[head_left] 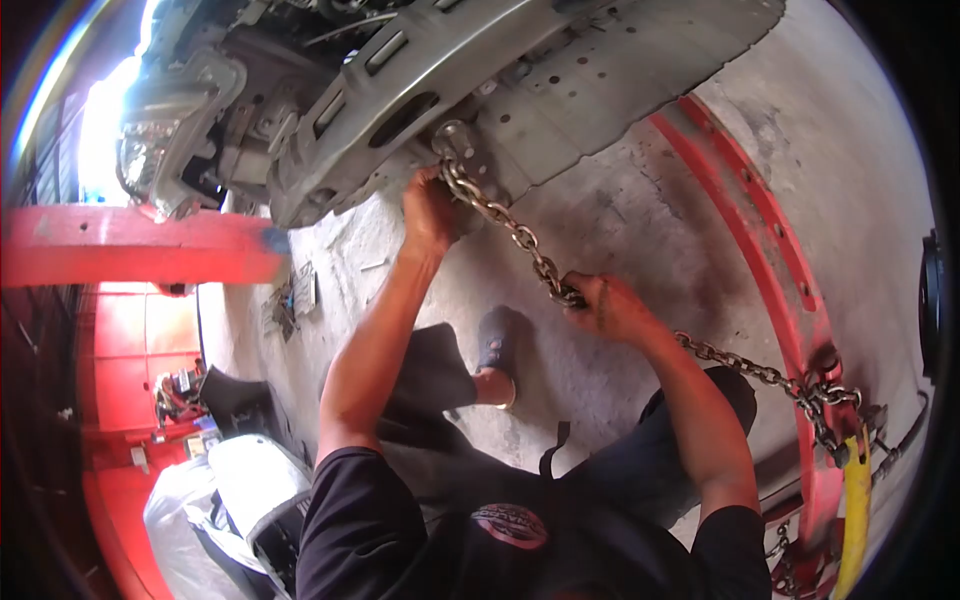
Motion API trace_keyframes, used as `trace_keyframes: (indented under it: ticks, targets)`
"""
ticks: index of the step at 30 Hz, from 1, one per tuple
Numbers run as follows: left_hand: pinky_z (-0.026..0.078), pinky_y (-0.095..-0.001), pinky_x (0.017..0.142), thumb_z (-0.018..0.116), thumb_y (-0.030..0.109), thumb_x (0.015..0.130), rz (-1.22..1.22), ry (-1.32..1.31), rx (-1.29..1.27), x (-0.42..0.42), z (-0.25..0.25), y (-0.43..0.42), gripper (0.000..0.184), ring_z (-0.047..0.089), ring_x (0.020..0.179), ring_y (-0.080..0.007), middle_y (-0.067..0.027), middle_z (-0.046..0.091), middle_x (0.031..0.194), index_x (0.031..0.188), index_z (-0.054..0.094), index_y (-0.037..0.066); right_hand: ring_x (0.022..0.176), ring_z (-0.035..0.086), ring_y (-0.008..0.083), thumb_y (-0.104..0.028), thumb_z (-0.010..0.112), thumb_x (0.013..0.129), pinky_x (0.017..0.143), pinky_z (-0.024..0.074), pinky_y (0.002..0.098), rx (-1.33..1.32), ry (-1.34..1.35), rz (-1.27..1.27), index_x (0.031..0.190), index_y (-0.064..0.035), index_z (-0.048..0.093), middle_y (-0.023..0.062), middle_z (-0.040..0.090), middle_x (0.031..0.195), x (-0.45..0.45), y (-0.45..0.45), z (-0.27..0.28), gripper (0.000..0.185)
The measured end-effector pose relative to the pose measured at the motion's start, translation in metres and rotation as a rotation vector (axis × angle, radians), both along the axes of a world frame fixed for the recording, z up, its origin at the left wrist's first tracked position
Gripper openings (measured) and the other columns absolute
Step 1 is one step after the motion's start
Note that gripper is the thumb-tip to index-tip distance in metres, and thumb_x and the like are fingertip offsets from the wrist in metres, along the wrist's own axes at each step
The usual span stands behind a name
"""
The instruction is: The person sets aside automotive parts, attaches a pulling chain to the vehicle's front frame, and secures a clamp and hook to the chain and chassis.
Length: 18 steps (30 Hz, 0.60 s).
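Note:
A steel chain (522,238) runs from a round metal fitting (455,140) under the car's front end down to my right hand. My left hand (428,212) is closed at the chain's upper end, just below the fitting; its fingertips are partly hidden behind the metal. Lower down, my right hand (608,306) is wrapped round the links. Past my right forearm, more chain (740,360) leads to a bundle of links at the red curved beam (745,200). Above my left hand is the bare grey bumper beam (440,75) of the car.
A red horizontal beam (140,245) extends from the left below a headlamp. At lower right, a yellow bar (855,510) stands by the chained beam. Plastic-wrapped parts (185,515) lie at lower left. My foot (497,340) rests on the concrete floor (590,390).

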<state>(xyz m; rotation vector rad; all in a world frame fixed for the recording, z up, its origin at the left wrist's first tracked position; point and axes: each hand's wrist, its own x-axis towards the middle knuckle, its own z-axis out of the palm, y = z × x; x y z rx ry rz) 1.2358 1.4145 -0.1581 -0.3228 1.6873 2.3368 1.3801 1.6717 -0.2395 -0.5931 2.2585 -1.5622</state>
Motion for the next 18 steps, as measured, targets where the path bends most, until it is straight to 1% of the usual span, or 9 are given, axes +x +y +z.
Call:
trace_keyframes:
  ticks: [2, 3, 5, 6, 10, 13, 15, 16, 18]
  targets:
    - [0.046, -0.0426, 0.084, 0.045, 0.032, 0.086, 0.015, -0.048, -0.045, 0.034, -0.002, -0.010, 0.032, 0.062, 0.084, -0.0291, -0.0132, 0.064, 0.088, 0.095, 0.058, 0.004, 0.084, 0.063, 0.0377, -0.014, 0.067, 0.075, 0.073, 0.0473, 0.0435, -0.110, 0.044, 0.038, 0.101, 0.0006, 0.057, 0.0212, 0.063, 0.085, 0.002, -0.005, 0.005, 0.031]
    - [0.045, -0.0435, 0.087, 0.044, 0.031, 0.086, 0.032, -0.047, 0.003, 0.051, -0.006, -0.018, 0.033, 0.061, 0.086, -0.0297, -0.0136, 0.064, 0.089, 0.096, 0.058, 0.003, 0.082, 0.063, 0.0369, -0.014, 0.067, 0.075, 0.073, 0.0473, 0.0428, -0.165, 0.064, 0.053, 0.099, 0.0010, 0.058, 0.0208, 0.063, 0.084, 0.003, -0.008, 0.009, 0.030]
    - [0.042, -0.0453, 0.092, 0.042, 0.030, 0.085, 0.060, -0.037, 0.102, 0.082, -0.007, -0.035, 0.033, 0.058, 0.088, -0.0308, -0.0143, 0.062, 0.089, 0.096, 0.057, 0.002, 0.083, 0.063, 0.0376, -0.017, 0.067, 0.076, 0.073, 0.0475, 0.0434, -0.082, -0.021, 0.128, 0.098, 0.0002, 0.060, 0.0213, 0.064, 0.086, 0.000, -0.012, 0.026, 0.029]
    - [0.042, -0.0461, 0.090, 0.044, 0.030, 0.084, 0.081, -0.013, 0.071, 0.097, -0.003, -0.042, 0.034, 0.058, 0.086, -0.0313, -0.0149, 0.061, 0.089, 0.097, 0.057, 0.002, 0.083, 0.063, 0.0379, -0.019, 0.067, 0.076, 0.073, 0.0476, 0.0436, -0.038, -0.057, 0.167, 0.097, -0.0003, 0.061, 0.0215, 0.064, 0.086, -0.001, -0.014, 0.032, 0.029]
    - [0.045, -0.0428, 0.079, 0.047, 0.027, 0.081, 0.292, 0.043, 0.262, 0.129, 0.014, -0.081, 0.031, 0.058, 0.083, -0.0295, -0.0148, 0.062, 0.086, 0.092, 0.060, 0.001, 0.078, 0.062, 0.0376, -0.026, 0.068, 0.079, 0.069, 0.0462, 0.0426, -0.086, -0.071, 0.151, 0.094, -0.0011, 0.061, 0.0222, 0.063, 0.083, 0.003, -0.032, 0.043, 0.030]
    - [0.045, -0.0415, 0.079, 0.047, 0.027, 0.080, 0.446, 0.096, 0.427, 0.124, 0.027, -0.104, 0.031, 0.058, 0.083, -0.0287, -0.0136, 0.062, 0.086, 0.093, 0.060, 0.003, 0.073, 0.060, 0.0363, -0.032, 0.068, 0.082, 0.067, 0.0455, 0.0414, -0.013, -0.047, 0.041, 0.096, -0.0020, 0.060, 0.0209, 0.061, 0.078, 0.006, -0.037, 0.053, 0.034]
    - [0.045, -0.0407, 0.079, 0.047, 0.027, 0.080, 0.364, 0.132, 0.430, 0.104, 0.024, -0.112, 0.030, 0.058, 0.082, -0.0271, -0.0126, 0.062, 0.086, 0.094, 0.060, 0.004, 0.065, 0.057, 0.0337, -0.035, 0.068, 0.084, 0.064, 0.0449, 0.0401, 0.000, 0.039, -0.037, 0.097, -0.0015, 0.059, 0.0193, 0.058, 0.071, 0.008, -0.041, 0.050, 0.037]
    - [0.045, -0.0402, 0.079, 0.048, 0.027, 0.080, 0.322, 0.150, 0.429, 0.096, 0.020, -0.117, 0.030, 0.058, 0.082, -0.0263, -0.0121, 0.062, 0.086, 0.094, 0.060, 0.004, 0.065, 0.057, 0.0348, -0.036, 0.068, 0.085, 0.064, 0.0450, 0.0407, 0.060, 0.073, -0.068, 0.099, -0.0020, 0.059, 0.0194, 0.058, 0.071, 0.006, -0.045, 0.049, 0.038]
    - [0.045, -0.0375, 0.076, 0.048, 0.025, 0.084, 0.393, 0.108, 0.400, 0.073, 0.018, -0.109, 0.023, 0.058, 0.081, -0.0233, -0.0103, 0.062, 0.085, 0.091, 0.059, 0.007, 0.065, 0.057, 0.0371, -0.038, 0.067, 0.086, 0.063, 0.0453, 0.0419, 0.170, 0.130, -0.149, 0.102, -0.0030, 0.058, 0.0197, 0.059, 0.070, 0.003, -0.057, 0.043, 0.039]
